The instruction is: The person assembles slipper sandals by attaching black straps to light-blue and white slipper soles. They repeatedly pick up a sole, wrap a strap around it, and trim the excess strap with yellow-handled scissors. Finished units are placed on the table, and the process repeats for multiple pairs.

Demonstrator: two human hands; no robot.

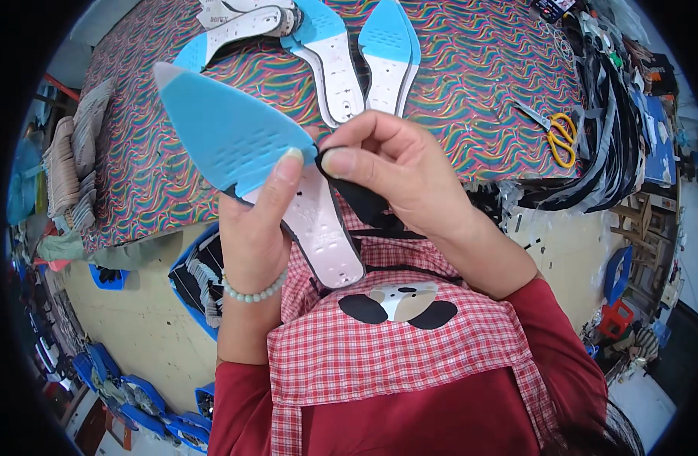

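A pointed shoe insole [220, 125], blue at the toe and whitish toward the heel, is tilted over the near table edge. My left hand [254, 220] is closed around its middle, thumb pressed on the blue face. Rows of small slits mark the blue part, and dark edging runs along the heel part. At the insole's right edge, my right hand [410, 163] pinches a black strip [360, 201] between thumb and forefinger. The strip hangs down from there toward my apron; its far end is hard to make out.
More blue-and-white insoles [337, 76] lie at the table's far side. Orange-handled scissors [562, 140] rest at the right, by a hanging bundle of black and pale strips [615, 152]. Striped fabric stacks [68, 167] sit left. A blue crate [183, 277] stands below the table edge.
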